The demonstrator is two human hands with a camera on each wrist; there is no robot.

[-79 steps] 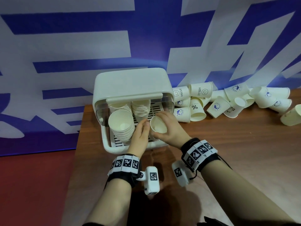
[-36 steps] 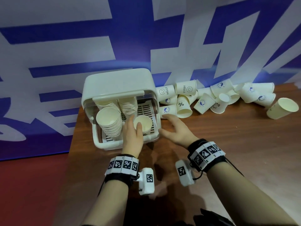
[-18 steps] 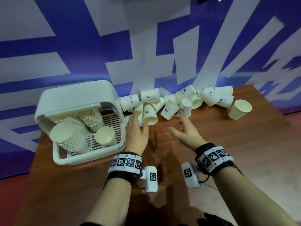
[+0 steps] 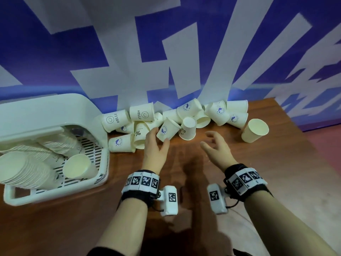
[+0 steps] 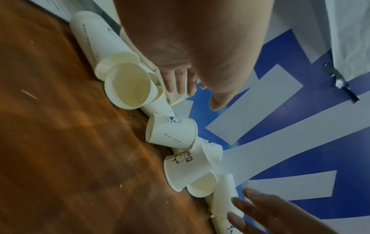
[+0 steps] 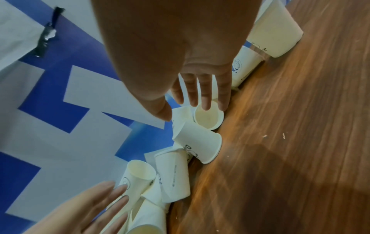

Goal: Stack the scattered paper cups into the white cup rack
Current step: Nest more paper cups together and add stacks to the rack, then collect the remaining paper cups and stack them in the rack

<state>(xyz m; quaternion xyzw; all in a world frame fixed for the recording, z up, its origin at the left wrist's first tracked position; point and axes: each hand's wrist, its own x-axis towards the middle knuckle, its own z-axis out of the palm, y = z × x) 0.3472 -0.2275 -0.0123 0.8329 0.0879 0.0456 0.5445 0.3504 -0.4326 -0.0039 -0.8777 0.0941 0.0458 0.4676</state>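
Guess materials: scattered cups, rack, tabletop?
Cups: paper by the look, matte cream-white, thin rolled rims, printed logos.
Rack: likely moulded plastic, smooth white, slightly glossy, rounded corners, slotted base.
Tabletop: brown wood grain, semi-gloss; solid wood or laminate, cannot tell.

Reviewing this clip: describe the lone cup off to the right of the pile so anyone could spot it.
Start at the wooden table and follow the heap of paper cups along the blue-and-white wall rightward. Just past its end lies the lone cup, tipped with its open mouth facing up and right. Unlike its neighbours, it shows no print and touches no other cup.
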